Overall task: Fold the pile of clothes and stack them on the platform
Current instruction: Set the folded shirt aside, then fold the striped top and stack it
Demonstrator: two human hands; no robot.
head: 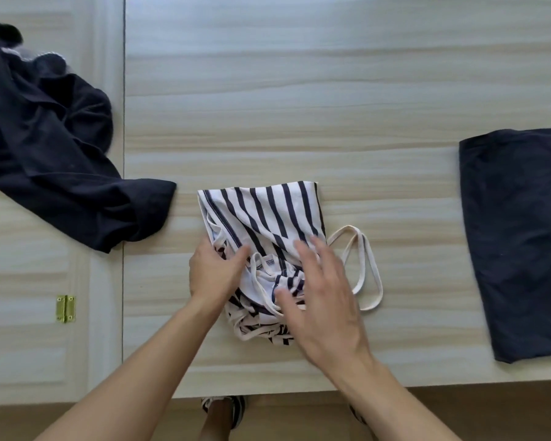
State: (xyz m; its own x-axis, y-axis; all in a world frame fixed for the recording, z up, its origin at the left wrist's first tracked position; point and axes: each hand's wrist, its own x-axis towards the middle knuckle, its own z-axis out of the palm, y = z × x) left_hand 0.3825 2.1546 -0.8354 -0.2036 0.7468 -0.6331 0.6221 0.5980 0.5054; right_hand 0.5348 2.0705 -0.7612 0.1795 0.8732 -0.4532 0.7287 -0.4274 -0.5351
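Observation:
A white garment with dark navy stripes (264, 211) lies partly folded in the middle of the wooden platform (299, 106), its cream straps (368, 265) looping out to the right. My left hand (213, 272) grips the garment's left edge with curled fingers. My right hand (322, 294) lies flat over the bunched near part, fingers spread and straight. A folded dark navy garment (519, 237) rests at the right edge. A crumpled pile of dark navy clothes (48, 144) sits at the left.
A seam divides the platform from a left panel (45, 329) that carries a brass hinge (66, 308). The platform's near edge runs just below my forearms, with the floor and my feet (226, 412) beneath.

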